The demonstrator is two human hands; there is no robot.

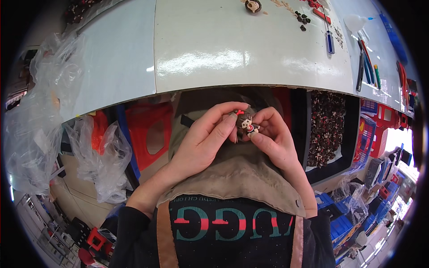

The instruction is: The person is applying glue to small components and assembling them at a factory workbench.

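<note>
Between both hands, over my lap just below the table's front edge, I hold a small toy figurine (246, 122) with brown hair, a pale face and a red bow on top. My left hand (212, 135) pinches its head side with thumb and fingers. My right hand (273, 135) grips its lower body, the thumb by the feet. Some fingers behind the figurine are hidden. On the far part of the white table (201, 44) lies a brown-and-cream figurine head (253, 6). Small dark pieces (302, 20) sit to its right.
A screwdriver with a blue handle (330, 42) and several pens or slim tools (367, 62) lie at the table's right. Beside my right arm stands a black bin (328, 129) of dark small parts. Clear plastic bags (100, 156) and a red stool (149, 134) are at left.
</note>
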